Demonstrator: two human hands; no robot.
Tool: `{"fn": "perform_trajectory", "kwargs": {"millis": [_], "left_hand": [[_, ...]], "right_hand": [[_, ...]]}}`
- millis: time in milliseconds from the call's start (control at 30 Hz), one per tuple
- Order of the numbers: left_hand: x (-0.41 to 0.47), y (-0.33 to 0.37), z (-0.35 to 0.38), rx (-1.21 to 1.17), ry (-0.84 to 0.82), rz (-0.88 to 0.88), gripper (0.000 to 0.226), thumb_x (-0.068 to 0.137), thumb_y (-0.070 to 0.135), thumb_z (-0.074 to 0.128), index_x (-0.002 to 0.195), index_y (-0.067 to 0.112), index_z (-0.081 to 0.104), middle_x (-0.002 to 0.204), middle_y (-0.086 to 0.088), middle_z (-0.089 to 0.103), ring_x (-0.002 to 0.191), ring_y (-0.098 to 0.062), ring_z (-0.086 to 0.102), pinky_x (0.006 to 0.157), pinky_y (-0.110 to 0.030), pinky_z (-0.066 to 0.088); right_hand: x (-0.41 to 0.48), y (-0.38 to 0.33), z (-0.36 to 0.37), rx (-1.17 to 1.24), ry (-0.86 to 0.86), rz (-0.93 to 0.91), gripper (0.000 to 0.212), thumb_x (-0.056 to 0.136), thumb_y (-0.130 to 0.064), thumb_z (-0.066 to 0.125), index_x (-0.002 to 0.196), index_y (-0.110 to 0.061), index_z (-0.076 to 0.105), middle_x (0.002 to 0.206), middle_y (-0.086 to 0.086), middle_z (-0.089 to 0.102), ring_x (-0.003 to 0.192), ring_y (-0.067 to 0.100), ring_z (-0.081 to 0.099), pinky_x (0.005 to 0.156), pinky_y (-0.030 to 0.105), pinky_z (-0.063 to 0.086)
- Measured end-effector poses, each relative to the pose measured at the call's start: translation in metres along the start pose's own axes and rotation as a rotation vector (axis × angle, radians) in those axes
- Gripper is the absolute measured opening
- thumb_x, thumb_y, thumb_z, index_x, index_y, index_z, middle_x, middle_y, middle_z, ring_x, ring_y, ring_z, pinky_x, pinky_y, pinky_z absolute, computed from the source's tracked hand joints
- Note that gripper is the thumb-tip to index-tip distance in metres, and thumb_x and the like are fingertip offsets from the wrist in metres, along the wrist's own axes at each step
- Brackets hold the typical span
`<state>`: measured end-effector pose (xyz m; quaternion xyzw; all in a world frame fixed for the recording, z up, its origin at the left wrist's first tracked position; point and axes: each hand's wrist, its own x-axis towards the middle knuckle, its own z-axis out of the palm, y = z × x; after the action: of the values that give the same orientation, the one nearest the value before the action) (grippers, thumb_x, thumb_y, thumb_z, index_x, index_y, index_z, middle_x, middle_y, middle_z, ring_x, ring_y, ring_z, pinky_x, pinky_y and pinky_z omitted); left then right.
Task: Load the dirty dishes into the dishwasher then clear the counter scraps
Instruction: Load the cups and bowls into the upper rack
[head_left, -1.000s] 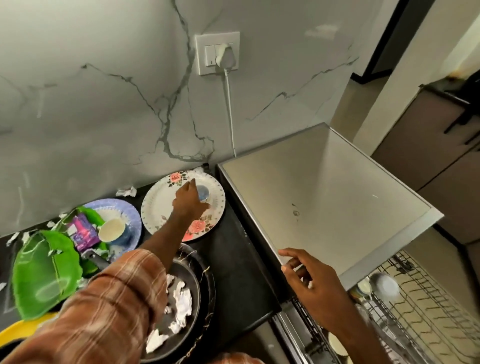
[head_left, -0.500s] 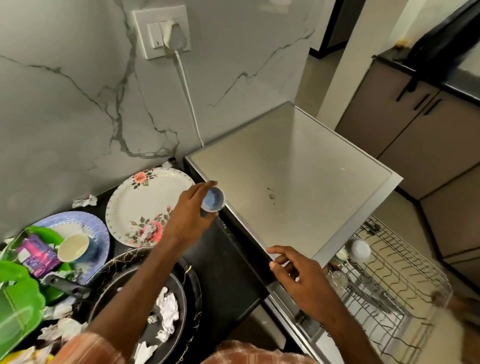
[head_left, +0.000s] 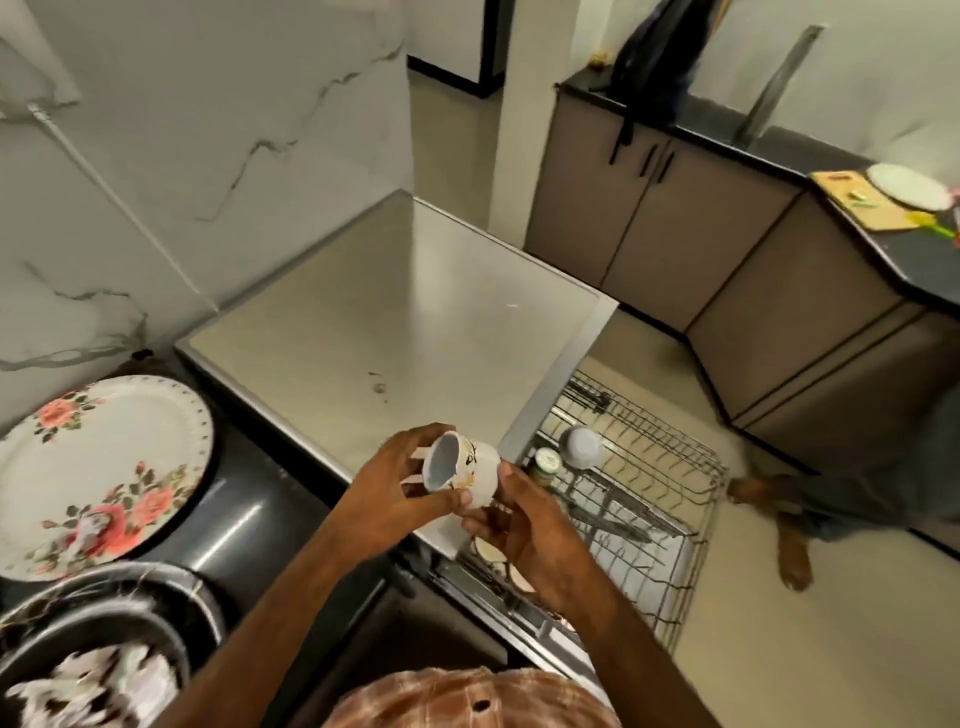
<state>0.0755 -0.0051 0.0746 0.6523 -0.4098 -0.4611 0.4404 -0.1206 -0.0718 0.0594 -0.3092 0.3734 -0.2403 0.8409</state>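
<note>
So, head view only: both hands were on a small white cup (head_left: 460, 462), tipped on its side over the steel dishwasher top (head_left: 395, 312). The left hand (head_left: 387, 491) wrapped its rim end, the right hand (head_left: 519, 514) cradled its base. At 3 o'clock the pulled-out rack (head_left: 675, 499) already held a pale bowl (head_left: 582, 446) and a few bits, so loading was started. Off at 9 o'clock the floral plate (head_left: 98, 457) and a pan with paper scraps (head_left: 88, 686) still waited, scraps not cleared

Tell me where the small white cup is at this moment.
In the head view the small white cup sits centre frame, held on its side between the left hand and right hand, above the dishwasher rack.
</note>
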Motion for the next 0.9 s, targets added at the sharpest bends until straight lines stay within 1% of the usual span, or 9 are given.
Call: {"fn": "perform_trajectory", "kwargs": {"millis": [100,200,333,400,533,667,767,833,900], "left_hand": [[0.015,0.009,0.035,0.002,-0.059,-0.014,0.073,0.067,0.023,0.094,0.129,0.04,0.059,0.123,0.015,0.067,0.112,-0.007,0.067,0.088,-0.024,0.058],[0.028,0.01,0.063,0.077,-0.1,-0.019,0.075,0.063,0.034,0.094,0.128,0.048,0.058,0.122,0.03,0.063,0.115,0.002,0.062,0.09,-0.019,0.055],[0.049,0.011,0.106,0.253,-0.234,-0.02,0.081,0.071,0.046,0.088,0.139,0.058,0.046,0.144,0.025,0.05,0.129,0.004,0.046,0.109,-0.032,0.041],[0.06,0.007,0.124,0.351,-0.274,-0.015,0.084,0.075,0.052,0.083,0.146,0.056,0.037,0.151,0.02,0.044,0.137,-0.001,0.04,0.114,-0.036,0.037],[0.082,-0.015,0.146,0.591,-0.172,-0.07,0.093,0.072,0.073,0.064,0.154,0.043,0.029,0.158,0.007,0.038,0.145,-0.014,0.033,0.12,-0.046,0.032],[0.09,-0.033,0.157,0.67,-0.13,-0.157,0.087,0.081,0.064,0.062,0.156,0.033,0.03,0.16,0.003,0.035,0.147,-0.018,0.031,0.12,-0.046,0.032],[0.09,-0.041,0.165,0.691,-0.097,-0.178,0.085,0.082,0.062,0.06,0.156,0.031,0.032,0.16,0.002,0.035,0.147,-0.018,0.031,0.12,-0.044,0.031],[0.088,-0.044,0.17,0.725,-0.066,-0.189,0.081,0.086,0.057,0.063,0.156,0.031,0.031,0.162,0.002,0.032,0.148,-0.019,0.029,0.121,-0.044,0.03],[0.084,-0.046,0.175,0.736,-0.034,-0.215,0.079,0.089,0.051,0.066,0.157,0.033,0.029,0.163,0.004,0.028,0.149,-0.019,0.026,0.121,-0.047,0.029]], "right_hand": [[-0.007,-0.011,-0.038,0.124,0.008,0.029,0.045,0.101,-0.033,0.062,0.139,-0.009,0.061,0.134,0.025,0.065,0.11,0.032,0.066,0.097,0.042,0.058],[-0.016,-0.018,-0.069,0.204,0.011,0.048,0.043,0.103,-0.029,0.061,0.141,-0.009,0.059,0.138,0.026,0.062,0.113,0.034,0.066,0.099,0.041,0.057],[-0.022,-0.027,-0.119,0.261,0.035,0.045,0.045,0.099,-0.022,0.068,0.141,-0.007,0.057,0.129,0.023,0.065,0.102,0.03,0.067,0.089,0.036,0.061],[-0.019,-0.03,-0.143,0.234,0.086,0.048,0.05,0.094,-0.019,0.074,0.139,-0.007,0.056,0.125,0.022,0.068,0.099,0.029,0.066,0.083,0.034,0.062],[-0.001,-0.027,-0.193,0.145,0.267,0.058,0.049,0.09,-0.011,0.076,0.133,-0.01,0.054,0.126,0.019,0.071,0.101,0.033,0.07,0.078,0.034,0.063],[0.034,-0.01,-0.251,-0.171,0.474,0.062,0.053,0.082,-0.016,0.086,0.124,-0.023,0.054,0.13,0.013,0.066,0.113,0.033,0.07,0.097,0.053,0.058],[0.059,-0.004,-0.282,-0.451,0.52,0.067,0.057,0.08,-0.024,0.088,0.123,-0.028,0.05,0.128,0.003,0.063,0.113,0.025,0.066,0.09,0.042,0.059],[0.077,-0.003,-0.296,-0.683,0.544,0.039,0.063,0.082,-0.022,0.087,0.132,-0.02,0.048,0.126,0.002,0.06,0.11,0.023,0.063,0.081,0.033,0.054],[0.096,0.0,-0.307,-0.922,0.54,-0.018,0.066,0.08,-0.024,0.087,0.133,-0.015,0.048,0.123,0.006,0.063,0.105,0.025,0.063,0.077,0.033,0.053]]}}
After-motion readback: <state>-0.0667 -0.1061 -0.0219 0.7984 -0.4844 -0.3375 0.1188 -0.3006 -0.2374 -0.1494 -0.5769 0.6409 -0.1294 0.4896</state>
